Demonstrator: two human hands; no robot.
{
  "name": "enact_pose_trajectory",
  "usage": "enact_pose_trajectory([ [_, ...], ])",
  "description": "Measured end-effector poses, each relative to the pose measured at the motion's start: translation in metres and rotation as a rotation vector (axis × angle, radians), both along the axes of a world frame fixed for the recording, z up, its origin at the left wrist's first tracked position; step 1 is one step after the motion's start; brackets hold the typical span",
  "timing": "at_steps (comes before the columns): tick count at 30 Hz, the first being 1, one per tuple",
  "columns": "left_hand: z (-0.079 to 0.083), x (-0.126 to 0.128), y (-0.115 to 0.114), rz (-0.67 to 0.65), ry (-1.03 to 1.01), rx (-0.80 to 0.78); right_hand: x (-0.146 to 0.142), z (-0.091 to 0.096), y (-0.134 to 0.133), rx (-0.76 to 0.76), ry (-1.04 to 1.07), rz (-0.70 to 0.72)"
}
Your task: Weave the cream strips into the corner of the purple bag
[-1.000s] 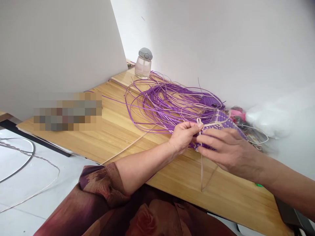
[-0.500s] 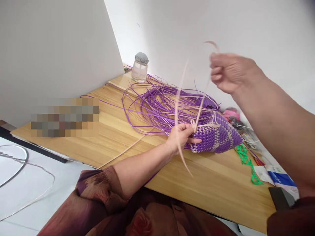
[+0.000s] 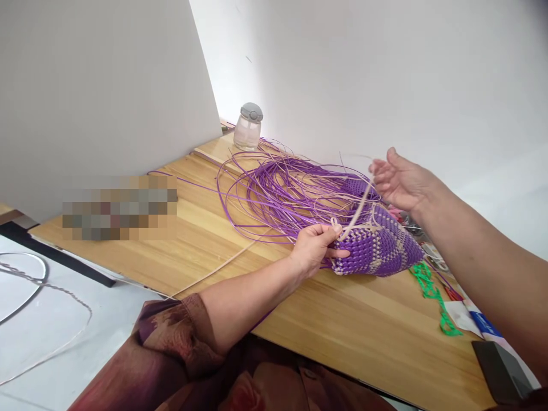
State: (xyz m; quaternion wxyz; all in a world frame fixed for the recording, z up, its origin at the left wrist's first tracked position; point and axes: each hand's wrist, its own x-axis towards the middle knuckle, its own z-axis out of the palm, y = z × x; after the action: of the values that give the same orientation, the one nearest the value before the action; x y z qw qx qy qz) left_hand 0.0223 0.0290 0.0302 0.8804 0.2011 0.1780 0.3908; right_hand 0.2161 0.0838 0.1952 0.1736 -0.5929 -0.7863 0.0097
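Observation:
My left hand (image 3: pixel 315 245) is closed on the left edge of a purple and beige woven basket piece (image 3: pixel 372 251), its thumb on top near a small beige loop (image 3: pixel 334 222). From that edge a beige weaving strip (image 3: pixel 360 206) rises to my right hand (image 3: pixel 398 181), which is lifted above the piece. The strip meets the curled fingers of that hand, while its thumb stands up apart from them. The strip's thin end is blurred. Behind the piece lies a big bundle of loose purple and beige strips (image 3: pixel 274 188).
A clear bottle with a grey lid (image 3: pixel 248 127) stands at the back, near the wall. To the right lie green netting (image 3: pixel 428 282), a blue and white packet (image 3: pixel 483 322) and a dark block (image 3: pixel 499 371). A blurred-out patch (image 3: pixel 120 208) covers something on the table's left.
My right hand has come down towards the woven piece, and its thumb has lifted off the fingers. The long strip end that swung in front of my left hand is gone from there.

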Motion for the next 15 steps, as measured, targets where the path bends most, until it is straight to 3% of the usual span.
enact_pose_trajectory([
  [5,-0.003,0.001,-0.001,0.021,-0.017,0.021,-0.046,-0.013,-0.043,-0.469,0.098,-0.013],
  [7,-0.005,0.003,-0.001,0.029,-0.032,0.037,-0.062,-0.017,-0.060,-0.540,0.044,0.027],
  [11,-0.009,0.007,-0.004,0.060,-0.044,0.059,-0.089,-0.022,-0.084,-0.373,-0.256,0.228],
  [15,-0.010,0.006,-0.004,0.098,-0.034,0.107,-0.110,-0.038,-0.097,-0.145,-0.377,0.294],
])
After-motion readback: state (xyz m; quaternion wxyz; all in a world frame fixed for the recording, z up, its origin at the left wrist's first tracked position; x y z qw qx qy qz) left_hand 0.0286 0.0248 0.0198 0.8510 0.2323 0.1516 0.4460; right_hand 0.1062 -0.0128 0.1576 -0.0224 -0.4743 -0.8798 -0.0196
